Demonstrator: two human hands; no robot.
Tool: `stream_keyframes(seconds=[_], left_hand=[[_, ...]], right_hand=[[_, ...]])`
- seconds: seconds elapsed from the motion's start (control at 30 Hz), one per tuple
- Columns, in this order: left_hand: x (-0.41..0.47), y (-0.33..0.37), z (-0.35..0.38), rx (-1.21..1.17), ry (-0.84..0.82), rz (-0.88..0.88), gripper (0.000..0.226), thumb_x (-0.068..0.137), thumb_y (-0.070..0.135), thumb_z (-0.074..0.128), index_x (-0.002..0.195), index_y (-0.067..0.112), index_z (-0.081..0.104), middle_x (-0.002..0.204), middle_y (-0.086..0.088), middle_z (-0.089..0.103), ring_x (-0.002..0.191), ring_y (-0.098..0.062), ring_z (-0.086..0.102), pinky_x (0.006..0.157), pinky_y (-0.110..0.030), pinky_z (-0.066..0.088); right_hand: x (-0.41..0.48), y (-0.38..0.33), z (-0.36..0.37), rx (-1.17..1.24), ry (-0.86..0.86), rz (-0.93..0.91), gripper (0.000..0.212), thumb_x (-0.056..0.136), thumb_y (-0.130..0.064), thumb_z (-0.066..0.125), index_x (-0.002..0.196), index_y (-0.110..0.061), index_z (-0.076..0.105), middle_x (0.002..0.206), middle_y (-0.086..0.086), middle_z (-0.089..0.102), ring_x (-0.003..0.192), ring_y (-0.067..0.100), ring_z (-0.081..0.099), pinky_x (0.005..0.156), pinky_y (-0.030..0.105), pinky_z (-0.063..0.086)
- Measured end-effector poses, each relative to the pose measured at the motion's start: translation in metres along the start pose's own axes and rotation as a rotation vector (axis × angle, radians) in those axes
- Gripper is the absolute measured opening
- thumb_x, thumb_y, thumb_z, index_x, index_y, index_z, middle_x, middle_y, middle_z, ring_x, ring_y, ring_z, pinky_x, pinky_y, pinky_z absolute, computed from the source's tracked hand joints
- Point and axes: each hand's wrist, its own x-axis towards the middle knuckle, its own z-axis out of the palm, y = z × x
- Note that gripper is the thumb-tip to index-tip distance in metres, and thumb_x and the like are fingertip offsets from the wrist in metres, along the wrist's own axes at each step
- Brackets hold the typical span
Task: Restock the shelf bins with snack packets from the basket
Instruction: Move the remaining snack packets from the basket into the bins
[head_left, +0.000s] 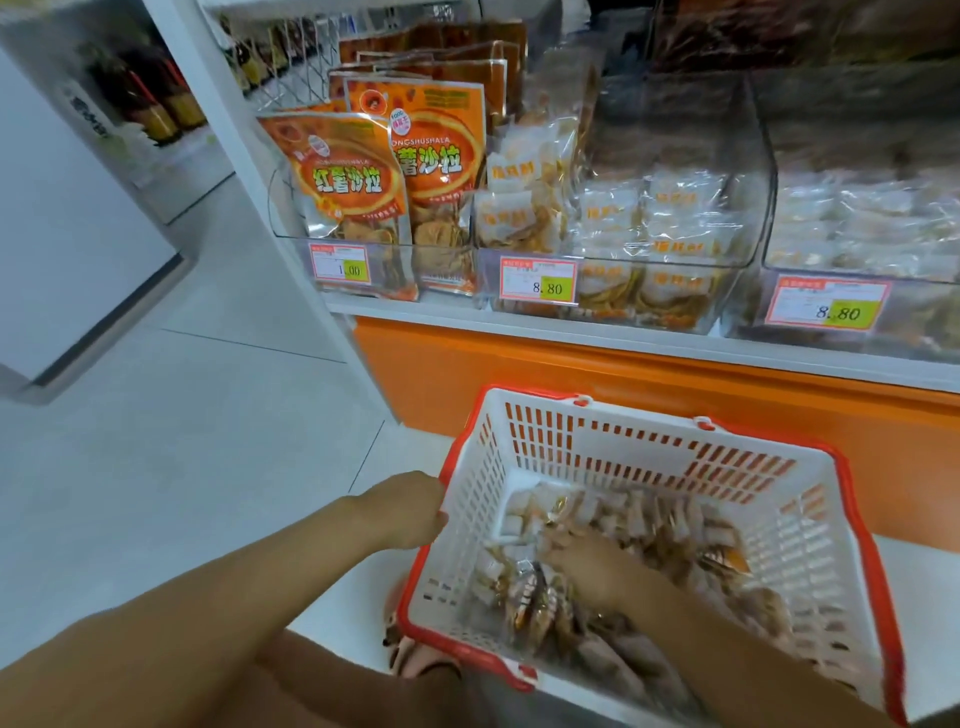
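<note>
1. One view, from the head. Basket (597, 452): white with a red rim, set below the shelf. My left hand (400, 512) gripped its left rim.
2. Snack packets (670, 519): a loose heap in the basket bottom. My right hand (597, 569) lay among them with its fingers buried; whether it held any, I could not tell.
3. Shelf bins (675, 208): clear, above the basket, part filled.
4. Risk: the wrappers looked slippery. A loose handful could spill on the lift or land in the wrong bin.
</note>
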Motion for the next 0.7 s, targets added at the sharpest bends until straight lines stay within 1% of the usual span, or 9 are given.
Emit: stream_keyframes(seconds=[0.1,0.27,0.33,0.37,0.43,0.5,0.53,0.63,0.7], left_hand=[[0.0,0.003,-0.003,0.004,0.007,-0.004,0.029,0.1,0.027,0.039,0.075,0.011,0.044,0.07,0.001,0.043,0.078,-0.021,0.049,0.069,-0.029,0.039],[0.003,0.008,-0.013,-0.002,-0.002,-0.024,0.039,0.1,0.025,0.039,0.063,0.014,0.032,0.066,0.0,0.037,0.063,-0.014,0.039,0.056,-0.026,0.031],[0.003,0.012,-0.017,-0.036,0.003,-0.04,0.039,0.099,0.024,0.04,0.063,0.013,0.033,0.066,-0.001,0.037,0.058,-0.01,0.035,0.052,-0.023,0.027],[0.003,0.015,-0.02,-0.064,0.013,-0.048,0.038,0.099,0.025,0.041,0.065,0.012,0.037,0.067,-0.003,0.039,0.058,-0.01,0.035,0.053,-0.022,0.028],[0.004,0.022,-0.028,-0.147,0.069,-0.045,0.036,0.1,0.03,0.043,0.074,0.006,0.05,0.072,-0.01,0.044,0.063,-0.012,0.038,0.058,-0.023,0.031],[0.005,0.03,-0.037,-0.324,0.137,-0.002,0.036,0.096,0.037,0.051,0.082,0.005,0.059,0.073,-0.016,0.045,0.065,-0.014,0.044,0.06,-0.025,0.035],[0.006,0.034,-0.041,-0.48,0.141,0.02,0.036,0.092,0.041,0.058,0.09,0.006,0.064,0.078,-0.017,0.05,0.069,-0.012,0.05,0.065,-0.024,0.044],[-0.002,0.049,-0.057,-0.973,0.008,0.065,0.04,0.08,0.042,0.071,0.106,0.013,0.064,0.103,0.0,0.069,0.094,-0.011,0.067,0.085,-0.024,0.055],[-0.005,0.058,-0.066,-1.152,-0.049,0.101,0.034,0.079,0.031,0.074,0.103,0.007,0.068,0.098,-0.002,0.074,0.094,-0.012,0.07,0.083,-0.024,0.056]], right_hand=[[0.005,0.008,0.011,-0.003,0.047,-0.012,0.058,0.091,0.006,0.043,0.143,-0.019,0.044,0.157,0.002,0.023,0.147,0.025,0.011,0.117,0.037,0.014],[0.004,0.022,0.012,0.276,0.069,0.046,0.04,0.096,-0.006,0.047,0.133,-0.016,0.057,0.146,0.0,0.044,0.132,0.014,0.043,0.11,0.024,0.032],[-0.004,0.027,0.0,0.461,0.177,0.17,0.03,0.098,-0.019,0.048,0.123,-0.022,0.065,0.128,-0.009,0.06,0.112,0.008,0.057,0.095,0.021,0.044],[-0.009,0.028,-0.009,0.553,0.278,0.216,0.027,0.099,-0.024,0.047,0.118,-0.022,0.067,0.114,-0.015,0.063,0.099,0.003,0.059,0.085,0.015,0.044],[-0.017,0.029,-0.03,0.701,0.482,0.295,0.025,0.1,-0.023,0.046,0.106,-0.013,0.067,0.093,-0.01,0.065,0.082,0.004,0.059,0.071,0.012,0.041],[-0.025,0.025,-0.06,0.919,0.604,0.338,0.024,0.101,-0.022,0.045,0.091,-0.01,0.064,0.078,-0.001,0.064,0.07,0.011,0.062,0.067,0.016,0.049],[-0.029,0.022,-0.076,1.06,0.648,0.314,0.026,0.101,-0.022,0.045,0.087,-0.011,0.063,0.074,0.0,0.063,0.066,0.013,0.063,0.069,0.022,0.054],[-0.042,0.006,-0.116,1.357,0.798,0.188,0.03,0.101,-0.021,0.044,0.082,-0.008,0.064,0.07,0.005,0.062,0.062,0.014,0.064,0.064,0.028,0.058],[-0.052,-0.001,-0.134,1.392,0.933,0.154,0.032,0.101,-0.023,0.043,0.085,-0.006,0.065,0.07,0.015,0.063,0.062,0.022,0.065,0.06,0.031,0.058]])
